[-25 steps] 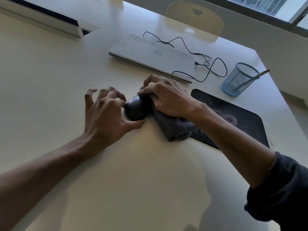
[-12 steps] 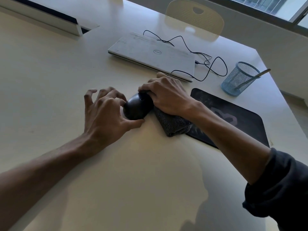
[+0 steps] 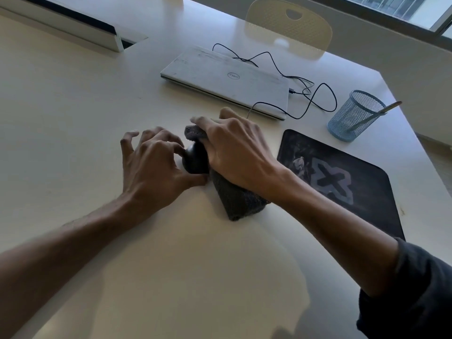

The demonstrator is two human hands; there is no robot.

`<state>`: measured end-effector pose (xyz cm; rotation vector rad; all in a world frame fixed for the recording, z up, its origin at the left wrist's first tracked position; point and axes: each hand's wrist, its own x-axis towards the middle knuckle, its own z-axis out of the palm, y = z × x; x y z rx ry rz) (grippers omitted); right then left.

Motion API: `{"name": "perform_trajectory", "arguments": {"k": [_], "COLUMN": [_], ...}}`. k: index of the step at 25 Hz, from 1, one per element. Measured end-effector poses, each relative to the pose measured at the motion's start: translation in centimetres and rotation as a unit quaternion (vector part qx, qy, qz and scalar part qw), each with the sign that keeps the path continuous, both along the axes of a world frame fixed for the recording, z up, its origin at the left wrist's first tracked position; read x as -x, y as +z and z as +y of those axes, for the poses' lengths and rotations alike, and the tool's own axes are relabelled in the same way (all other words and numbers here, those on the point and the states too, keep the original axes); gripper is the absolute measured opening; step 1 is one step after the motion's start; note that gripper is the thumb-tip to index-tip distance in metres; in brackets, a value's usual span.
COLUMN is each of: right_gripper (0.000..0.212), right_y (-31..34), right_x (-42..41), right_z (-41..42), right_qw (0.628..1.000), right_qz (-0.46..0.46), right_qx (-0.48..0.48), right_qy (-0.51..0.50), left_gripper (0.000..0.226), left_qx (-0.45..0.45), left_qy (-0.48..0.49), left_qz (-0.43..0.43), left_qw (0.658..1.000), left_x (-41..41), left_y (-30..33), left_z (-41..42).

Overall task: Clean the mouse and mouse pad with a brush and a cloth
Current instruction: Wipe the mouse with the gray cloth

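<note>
a black mouse point(image 3: 195, 159) is seen on the pale table point(image 3: 73, 99), flanked by both hands. the left hand point(image 3: 152, 167) is set against the mouse's left side, the thumb laid along its near edge and a curled fingertip touching its upper flank, so that the mouse is pinched between them; the other fingers are arched over the table and hold nothing. the right hand point(image 3: 234, 152) is laid over a dark grey cloth point(image 3: 237, 199), which is pressed onto the right side and top of the mouse; its fingers are bent around the cloth, a fold of which sticks out beyond the fingertips at the far side, while the rest trails out from under the wrist onto the table. the dark mouse pad point(image 3: 354, 189), marked with a pale cross-shaped emblem and greyish smudges, lies just right of the cloth, partly covered by the right forearm. a closed white laptop point(image 3: 225, 79) with a black cable point(image 3: 315, 94) looping from its right end lies further back, and a blue mesh pen cup point(image 3: 354, 116) with a slim handle leaning out of it stands near the table's far right edge. whether that handle belongs to the brush cannot be told
</note>
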<state>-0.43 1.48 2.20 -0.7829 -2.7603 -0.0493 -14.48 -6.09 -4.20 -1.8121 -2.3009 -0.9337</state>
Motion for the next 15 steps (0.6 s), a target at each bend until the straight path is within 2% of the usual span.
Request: {"name": "perform_trajectory", "arguments": {"k": [3, 8, 12, 15], "right_gripper": [0.026, 0.029, 0.034, 0.039], "right_y": [-0.5, -1.2, -0.9, -1.7], "right_x": [0.1, -1.3, -1.1, -1.4], "right_z": [-1.0, -3.8, -4.8, -5.1], "right_qw": [0.998, 0.995, 0.996, 0.995], "right_qz": [-0.047, -0.065, -0.074, -0.074], "right_qx": [-0.035, -0.057, -0.051, -0.060], "right_qy": [0.015, 0.049, 0.025, -0.008], "left_gripper": [0.064, 0.059, 0.051, 0.057], "left_qx": [0.001, -0.002, -0.003, -0.013], "left_qy": [0.001, -0.012, -0.015, -0.012], "left_qz": [-0.015, -0.008, 0.012, 0.008], "left_qw": [1.000, 1.000, 1.000, 1.000], "left_x": [-0.2, -0.2, -0.2, -0.2], "left_y": [-0.1, -0.2, 0.0, 0.0], "left_z": [0.1, -0.2, -0.1, -0.1]}}
